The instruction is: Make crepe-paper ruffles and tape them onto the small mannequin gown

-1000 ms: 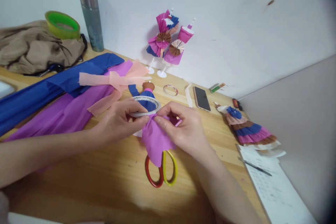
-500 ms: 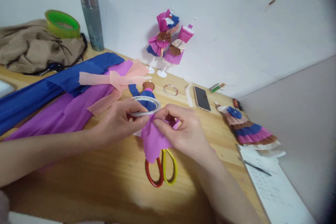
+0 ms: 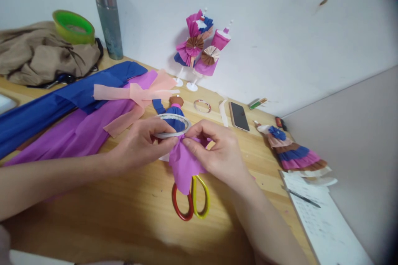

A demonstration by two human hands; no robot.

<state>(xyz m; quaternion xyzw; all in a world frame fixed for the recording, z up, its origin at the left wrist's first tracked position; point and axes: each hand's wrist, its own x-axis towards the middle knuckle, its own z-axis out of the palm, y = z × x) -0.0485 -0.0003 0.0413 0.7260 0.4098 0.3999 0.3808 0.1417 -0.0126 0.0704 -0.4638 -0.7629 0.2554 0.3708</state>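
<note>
My left hand (image 3: 144, 140) is closed, with a roll of tape (image 3: 186, 125) hooked on its fingers and the top edge of a purple crepe paper piece (image 3: 185, 165) between thumb and finger. Pinching the same gathered edge from the other side is my right hand (image 3: 214, 149). The paper hangs down in folds over a pair of scissors, whose red and yellow handles (image 3: 201, 211) show below it. Just behind the tape roll lies a small doll dress form (image 3: 176, 103) with a brown top and blue skirt, partly hidden.
Blue crepe paper (image 3: 40, 109), purple crepe paper (image 3: 81, 136) and peach strips (image 3: 137, 93) spread leftward. Behind stand two dressed mini mannequins (image 3: 207, 60) and a bottle (image 3: 108, 25). A phone (image 3: 239, 116), a tiered paper dress (image 3: 295, 155) and a notepad with pen (image 3: 323, 219) lie right.
My right hand's fingers have shifted slightly along the gathered edge, and the purple paper hangs a little narrower. The tape roll stays on my left hand.
</note>
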